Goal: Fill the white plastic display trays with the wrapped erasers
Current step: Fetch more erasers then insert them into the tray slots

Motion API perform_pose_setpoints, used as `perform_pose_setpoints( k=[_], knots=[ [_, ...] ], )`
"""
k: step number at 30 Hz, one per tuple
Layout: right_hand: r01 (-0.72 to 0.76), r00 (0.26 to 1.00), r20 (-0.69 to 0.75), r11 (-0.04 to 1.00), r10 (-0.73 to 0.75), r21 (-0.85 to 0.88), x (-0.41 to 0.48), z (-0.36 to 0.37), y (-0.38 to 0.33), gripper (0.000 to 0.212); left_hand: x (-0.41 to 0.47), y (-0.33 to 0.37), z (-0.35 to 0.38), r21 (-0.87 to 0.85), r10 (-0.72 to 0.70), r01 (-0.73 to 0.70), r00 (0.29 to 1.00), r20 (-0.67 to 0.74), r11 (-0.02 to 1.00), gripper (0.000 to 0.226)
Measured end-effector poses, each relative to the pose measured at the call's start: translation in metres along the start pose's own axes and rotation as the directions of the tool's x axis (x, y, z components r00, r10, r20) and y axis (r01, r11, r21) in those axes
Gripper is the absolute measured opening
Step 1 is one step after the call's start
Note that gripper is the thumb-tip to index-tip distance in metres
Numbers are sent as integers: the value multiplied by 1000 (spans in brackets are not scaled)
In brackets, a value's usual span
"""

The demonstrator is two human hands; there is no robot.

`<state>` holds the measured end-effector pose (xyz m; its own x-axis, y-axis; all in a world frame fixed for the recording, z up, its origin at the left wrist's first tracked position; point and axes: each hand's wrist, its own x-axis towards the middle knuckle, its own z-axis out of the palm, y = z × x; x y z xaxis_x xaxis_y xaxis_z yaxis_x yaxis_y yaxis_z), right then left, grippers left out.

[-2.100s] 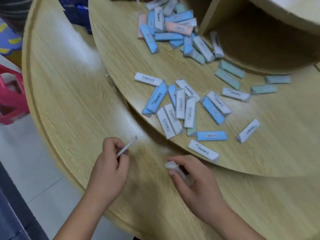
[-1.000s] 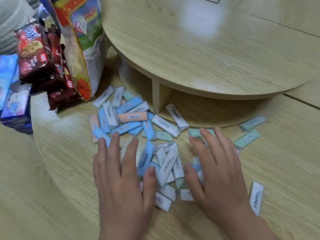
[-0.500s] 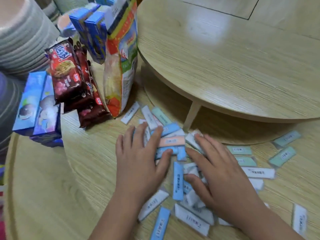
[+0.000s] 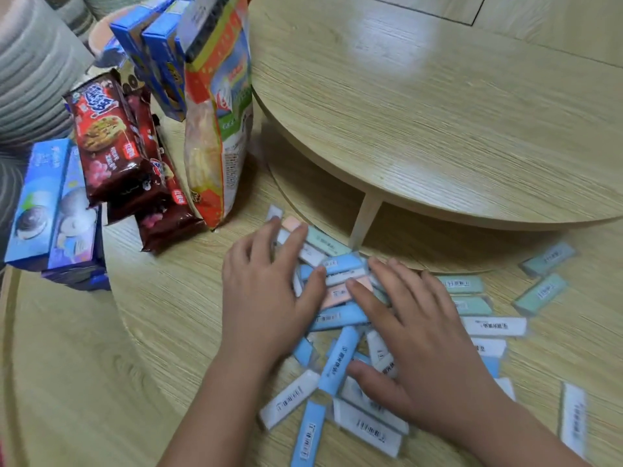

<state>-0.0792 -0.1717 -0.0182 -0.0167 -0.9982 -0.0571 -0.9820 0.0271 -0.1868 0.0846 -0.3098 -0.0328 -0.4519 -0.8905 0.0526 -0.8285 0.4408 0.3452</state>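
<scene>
Several wrapped erasers in blue, white, green and pink lie in a loose heap (image 4: 340, 318) on the middle wooden tier (image 4: 175, 298). My left hand (image 4: 266, 291) lies flat on the heap's left side with its fingers spread and straight. My right hand (image 4: 418, 338) presses flat on the right side, fingers splayed over the erasers. More green erasers (image 4: 542, 291) and white ones (image 4: 495, 326) lie scattered to the right. No white display tray is in view.
Snack packs stand at the left: red cookie packets (image 4: 111, 143), an orange bag (image 4: 215, 123), blue boxes (image 4: 50, 203). The raised top tier (image 4: 438, 112) overhangs the heap on a wooden support (image 4: 362, 220). A person's striped sleeve (image 4: 30, 72) is at far left.
Both hands left the lower tier, where the left held a thin white stick, and now lie flat on the eraser heap. The erasers have been swept closer together.
</scene>
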Motion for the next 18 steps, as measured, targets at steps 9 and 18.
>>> perform_pose_setpoints(
  k=[9,18],
  knots=[
    [-33,999,-7,999,33,21,-18,-1,18,92,-40,31,12,-138,-7,6,1000,-6,990,59],
    [60,998,2,998,-60,-1,-7,-4,14,109,-24,27,8,1,192,-195,966,170,981,71]
  ],
)
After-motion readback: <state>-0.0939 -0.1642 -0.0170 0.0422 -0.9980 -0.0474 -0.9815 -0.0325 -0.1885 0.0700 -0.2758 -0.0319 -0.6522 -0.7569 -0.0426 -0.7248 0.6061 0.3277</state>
